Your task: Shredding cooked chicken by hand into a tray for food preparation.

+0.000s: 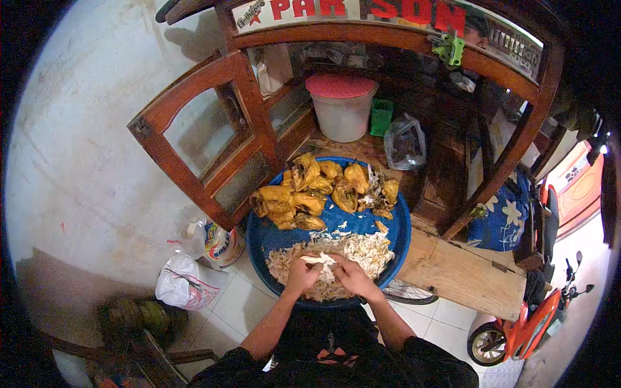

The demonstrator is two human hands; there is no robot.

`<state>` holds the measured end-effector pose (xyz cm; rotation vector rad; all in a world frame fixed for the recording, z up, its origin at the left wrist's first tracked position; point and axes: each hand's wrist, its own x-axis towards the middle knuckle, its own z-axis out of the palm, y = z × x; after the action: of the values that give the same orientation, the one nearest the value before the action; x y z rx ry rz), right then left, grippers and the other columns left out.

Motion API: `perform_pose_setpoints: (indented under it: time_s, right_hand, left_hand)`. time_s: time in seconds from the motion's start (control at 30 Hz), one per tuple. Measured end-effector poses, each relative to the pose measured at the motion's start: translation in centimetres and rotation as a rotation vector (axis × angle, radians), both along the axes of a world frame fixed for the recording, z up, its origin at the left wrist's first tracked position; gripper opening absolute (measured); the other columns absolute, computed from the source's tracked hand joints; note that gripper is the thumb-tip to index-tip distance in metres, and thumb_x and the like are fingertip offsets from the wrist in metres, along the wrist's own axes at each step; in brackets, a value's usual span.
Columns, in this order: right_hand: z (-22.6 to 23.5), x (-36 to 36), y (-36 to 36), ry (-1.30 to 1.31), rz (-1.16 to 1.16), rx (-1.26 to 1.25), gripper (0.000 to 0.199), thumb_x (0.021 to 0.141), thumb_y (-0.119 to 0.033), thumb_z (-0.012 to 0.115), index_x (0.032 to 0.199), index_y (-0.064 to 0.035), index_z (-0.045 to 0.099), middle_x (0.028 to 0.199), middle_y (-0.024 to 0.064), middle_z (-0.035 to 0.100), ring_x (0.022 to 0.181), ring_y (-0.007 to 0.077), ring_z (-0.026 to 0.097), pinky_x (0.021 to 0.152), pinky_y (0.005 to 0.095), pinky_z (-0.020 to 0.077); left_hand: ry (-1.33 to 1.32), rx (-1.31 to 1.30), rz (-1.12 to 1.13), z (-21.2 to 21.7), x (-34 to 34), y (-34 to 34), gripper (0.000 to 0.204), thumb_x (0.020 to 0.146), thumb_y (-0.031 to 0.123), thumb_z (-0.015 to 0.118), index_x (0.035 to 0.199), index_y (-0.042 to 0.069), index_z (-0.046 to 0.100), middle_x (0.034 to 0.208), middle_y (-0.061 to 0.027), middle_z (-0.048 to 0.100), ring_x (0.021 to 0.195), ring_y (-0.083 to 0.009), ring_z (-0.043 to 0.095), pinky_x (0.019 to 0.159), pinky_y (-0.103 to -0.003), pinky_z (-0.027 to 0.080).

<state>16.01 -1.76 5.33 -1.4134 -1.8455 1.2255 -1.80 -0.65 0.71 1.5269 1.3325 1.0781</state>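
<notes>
Two hands meet over the near side of a big blue tray (pixel 396 239). The left hand (pixel 301 275) and the right hand (pixel 349 276) both pinch a pale strip of chicken meat (pixel 319 258), with the fingers closed on it from each side. The strip hangs just above a heap of shredded chicken (pixel 362 249) that fills the front part of the tray. The person's dark sleeves come in from the bottom edge.

Farther back on the tray lie many yellow-brown cooked chicken pieces (pixel 304 194), packed close together along the far rim. Small white bits are scattered between the pieces and the heap.

Left of the tray, on the white tiled floor, sit a tied white plastic bag (pixel 184 284) and a printed sack (pixel 220 242) just beside it.

Behind the tray stands a wooden cart (pixel 255 110) with an open glass door. On its shelf are a white bucket with a red lid (pixel 341 107), a small green cup (pixel 381 116) and a clear plastic bag (pixel 405 143). Far to the right is an orange motorbike (pixel 537 317) near the cart's wooden plank (pixel 459 268).
</notes>
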Motion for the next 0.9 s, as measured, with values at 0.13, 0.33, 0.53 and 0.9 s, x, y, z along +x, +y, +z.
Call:
perform_pose_setpoints:
  time_s: [0.13, 0.33, 0.53, 0.9]
  right_hand:
    - [-2.4, -0.2, -0.5, 0.035, 0.075, 0.093, 0.039, 0.095, -0.022, 0.046, 0.131, -0.0096, 0.045, 0.107, 0.0236, 0.059, 0.094, 0.0333, 0.06, 0.085, 0.0401, 0.0458]
    - [-1.0, 0.5, 0.2, -0.015, -0.019, -0.04, 0.036, 0.095, -0.023, 0.046, 0.126, -0.0049, 0.05, 0.105, 0.0265, 0.06, 0.097, 0.0377, 0.059, 0.088, 0.0424, 0.0452]
    - [-2.7, 0.1, -0.1, -0.07, 0.018, 0.172, 0.038, 0.094, -0.022, 0.044, 0.128, -0.0065, 0.05, 0.106, 0.028, 0.06, 0.097, 0.0425, 0.058, 0.088, 0.0427, 0.045]
    - [-4.2, 0.5, -0.1, -0.078, 0.036, 0.046, 0.04, 0.094, -0.024, 0.046, 0.13, -0.0073, 0.048, 0.118, 0.0235, 0.057, 0.106, 0.0376, 0.058, 0.092, 0.039, 0.0445]
  left_hand:
    - [-0.135, -0.24, -0.013, -0.9, -0.5, 0.7, 0.013, 0.081, 0.01, 0.062, 0.082, -0.002, 0.063, 0.065, -0.0045, 0.063, 0.058, -0.0116, 0.059, 0.053, -0.028, 0.046]
    - [-0.108, -0.337, -0.033, 1.2, 0.2, 0.2, 0.021, 0.083, 0.012, 0.061, 0.097, -0.004, 0.062, 0.081, -0.01, 0.067, 0.066, -0.0164, 0.064, 0.06, -0.029, 0.053]
    - [-0.532, -0.489, 0.02, -4.0, -0.2, 1.0, 0.024, 0.088, 0.015, 0.059, 0.102, -0.004, 0.062, 0.086, -0.01, 0.067, 0.074, -0.0159, 0.065, 0.064, -0.028, 0.054]
    - [-0.015, -0.062, -0.139, 0.6, -0.5, 0.5, 0.021, 0.085, 0.018, 0.063, 0.094, -0.001, 0.066, 0.075, -0.0059, 0.067, 0.064, -0.0117, 0.061, 0.059, -0.028, 0.047]
